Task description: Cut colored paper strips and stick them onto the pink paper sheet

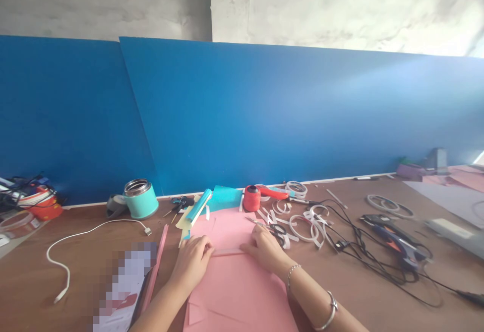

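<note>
A large sheet of pink paper lies on the brown table. Across it runs a narrow, pale pink paper strip, perhaps a roll or fold; I cannot tell which. My left hand has thumb and fingers closed at the strip's left end. At its right end, my right hand is closed the same way, low against the sheet. Just beyond my right hand lie scissors with dark handles, partly hidden by it. A pixelated device is left of my left forearm, with a long pink strip along its edge.
At the back stand a turquoise metal-lined container and a red round object. White paper strips curl to the right, near tangled black cables and a blue glue gun. A white cable lies left. Blue panels border the table.
</note>
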`<action>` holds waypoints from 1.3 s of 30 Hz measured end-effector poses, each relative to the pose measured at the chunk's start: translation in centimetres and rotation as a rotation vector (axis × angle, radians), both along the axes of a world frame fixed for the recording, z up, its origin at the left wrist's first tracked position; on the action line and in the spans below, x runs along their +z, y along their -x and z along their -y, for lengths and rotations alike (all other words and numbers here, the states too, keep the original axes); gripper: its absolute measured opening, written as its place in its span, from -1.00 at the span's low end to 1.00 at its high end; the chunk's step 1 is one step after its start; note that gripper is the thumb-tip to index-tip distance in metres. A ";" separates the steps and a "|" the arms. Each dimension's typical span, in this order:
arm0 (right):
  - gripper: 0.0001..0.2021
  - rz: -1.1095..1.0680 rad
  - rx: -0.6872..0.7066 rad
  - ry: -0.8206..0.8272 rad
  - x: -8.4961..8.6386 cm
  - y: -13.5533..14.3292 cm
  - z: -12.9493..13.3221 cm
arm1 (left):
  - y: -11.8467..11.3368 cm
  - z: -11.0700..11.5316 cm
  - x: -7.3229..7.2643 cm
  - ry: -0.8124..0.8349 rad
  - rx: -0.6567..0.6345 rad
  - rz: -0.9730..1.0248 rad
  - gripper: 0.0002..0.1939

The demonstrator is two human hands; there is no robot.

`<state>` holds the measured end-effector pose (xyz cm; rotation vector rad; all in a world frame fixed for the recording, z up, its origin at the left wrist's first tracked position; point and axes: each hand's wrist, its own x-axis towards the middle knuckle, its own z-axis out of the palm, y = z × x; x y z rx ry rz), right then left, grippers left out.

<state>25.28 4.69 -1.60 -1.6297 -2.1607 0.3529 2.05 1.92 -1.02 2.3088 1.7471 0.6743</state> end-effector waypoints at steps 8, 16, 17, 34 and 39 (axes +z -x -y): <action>-0.95 -0.137 0.278 -0.062 0.6 -1.2 1.2 | 0.8 0.5 -0.2 -0.070 -0.178 -0.009 -0.87; -0.87 -0.158 0.249 -0.024 0.6 -1.3 1.4 | 1.1 1.2 0.8 -0.081 -0.205 -0.064 -0.80; -0.87 -0.182 0.222 -0.008 0.5 -1.4 1.3 | 1.1 1.1 0.7 -0.066 -0.180 -0.057 -0.80; -0.67 -0.125 0.062 0.092 0.2 -0.7 0.0 | 0.1 0.4 0.7 -0.003 0.035 -0.211 -0.79; -0.66 -0.086 0.058 0.137 1.0 -0.6 0.0 | 0.0 0.4 0.7 0.009 0.028 -0.244 -0.79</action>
